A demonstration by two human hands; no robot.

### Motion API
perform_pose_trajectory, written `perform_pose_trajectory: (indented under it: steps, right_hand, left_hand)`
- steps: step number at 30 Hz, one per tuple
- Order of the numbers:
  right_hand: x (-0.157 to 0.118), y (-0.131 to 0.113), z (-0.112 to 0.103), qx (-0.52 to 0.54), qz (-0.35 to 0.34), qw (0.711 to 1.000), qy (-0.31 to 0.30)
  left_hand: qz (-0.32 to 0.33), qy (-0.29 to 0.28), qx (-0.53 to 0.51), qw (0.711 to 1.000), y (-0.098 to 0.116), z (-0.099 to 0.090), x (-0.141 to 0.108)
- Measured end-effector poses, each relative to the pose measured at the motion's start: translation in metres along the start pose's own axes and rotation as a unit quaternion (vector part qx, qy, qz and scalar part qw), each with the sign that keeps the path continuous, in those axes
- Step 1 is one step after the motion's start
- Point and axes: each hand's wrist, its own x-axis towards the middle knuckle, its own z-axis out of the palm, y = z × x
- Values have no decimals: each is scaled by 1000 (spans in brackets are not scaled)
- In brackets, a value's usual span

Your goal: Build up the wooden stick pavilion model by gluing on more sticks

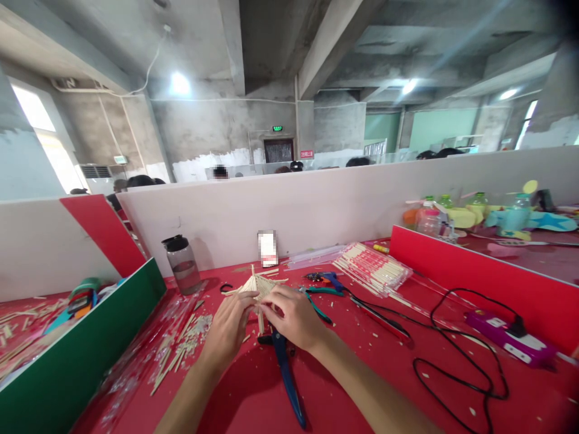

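A small pavilion-like model [250,284] built of thin wooden sticks stands on the red table, with a pointed, flaring roof and leg-like posts. My left hand [233,319] is closed, its fingertips pinching at the near edge of the roof. From the other side my right hand [292,313] also grips there, thumb and fingers together. The fingers cover much of the model's front, and whether a small loose piece is between them I cannot make out. Just below my hands lies a cutter with long blue handles [284,374], its head partly under the right hand.
Green-handled pliers [323,291], a blue glue gun [328,278] and packed wooden sticks [371,268] lie to the right. A black cord runs to a purple power strip [506,337]. Stick scraps [187,340] and a water bottle [181,265] are left; a phone [268,248] leans on the partition.
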Motion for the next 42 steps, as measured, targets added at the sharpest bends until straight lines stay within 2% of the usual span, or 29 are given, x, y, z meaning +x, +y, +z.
perform_pose_trajectory:
  steps: [7,13,42]
  right_hand:
    - [-4,16,3,-39,27,999,-11]
    - [-7,18,9,-66,23,997,-19]
    - [-9,17,16,-62,28,998,-13]
  left_hand:
    - [-43,12,10,999,1,-4,1]
    - [-58,-18,1,998,-8,2,-4]
    - [-63,-34,-15,997,-11,4,-8]
